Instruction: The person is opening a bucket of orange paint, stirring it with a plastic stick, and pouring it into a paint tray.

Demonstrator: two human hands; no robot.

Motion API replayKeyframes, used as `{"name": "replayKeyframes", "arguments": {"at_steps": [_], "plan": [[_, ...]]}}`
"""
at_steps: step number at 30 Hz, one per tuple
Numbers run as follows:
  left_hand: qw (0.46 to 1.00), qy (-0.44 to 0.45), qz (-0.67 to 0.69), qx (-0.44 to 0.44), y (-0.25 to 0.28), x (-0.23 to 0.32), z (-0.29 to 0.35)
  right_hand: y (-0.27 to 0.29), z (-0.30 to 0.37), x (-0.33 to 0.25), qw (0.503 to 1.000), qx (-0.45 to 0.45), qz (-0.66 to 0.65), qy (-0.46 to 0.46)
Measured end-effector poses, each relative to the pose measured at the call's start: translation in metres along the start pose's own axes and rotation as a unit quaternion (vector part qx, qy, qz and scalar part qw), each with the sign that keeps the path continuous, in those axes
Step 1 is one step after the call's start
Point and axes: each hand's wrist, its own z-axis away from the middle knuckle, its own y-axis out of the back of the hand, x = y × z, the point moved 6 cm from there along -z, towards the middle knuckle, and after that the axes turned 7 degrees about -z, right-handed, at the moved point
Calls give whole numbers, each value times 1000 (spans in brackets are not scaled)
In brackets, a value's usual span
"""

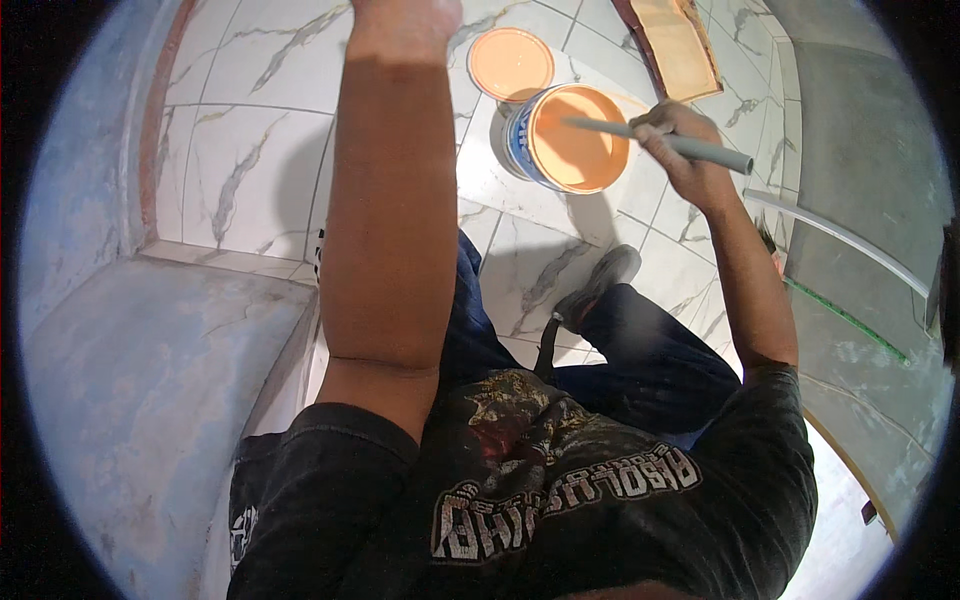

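Note:
My right hand (688, 148) is closed around a grey pipe (712, 153), whose far end reaches into the peach-orange paint in an open paint can (518, 140). The can has a blue and white label and stands in front of me. Just beyond it lies a round lid (510, 65), its upturned face coated in the same paint. My left arm stretches away from me across the view. Only the base of my left hand (430, 14) shows at the upper edge; its fingers are cut off.
A shallow paint-stained tray (682, 45) lies at the far right. White marble-patterned tiles (225, 165) cover the floor. To the right, a pale strip (840, 230) and a green strip (850, 322) lie along the grey wall (870, 150). A bluish ledge (165, 380) stands at left.

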Motion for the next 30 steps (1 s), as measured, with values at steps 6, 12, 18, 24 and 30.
{"name": "replayKeyframes", "arguments": {"at_steps": [6,12,18,24,30], "plan": [[999,44,18,26,7,-8,-8,11,-2,48,985,-46,-61,-152],[1000,-17,-15,-12,6,11,0,2,-36,39,999,30,20,14],[997,64,42,16,12,4,-5,-18,-3,28,990,-127,-14,-54],[999,30,15,16,5,-3,4,10,-28,44,995,8,33,-98],[999,37,5,12,0,-1,8,-28,-5,23,994,-88,-63,-8]]}}
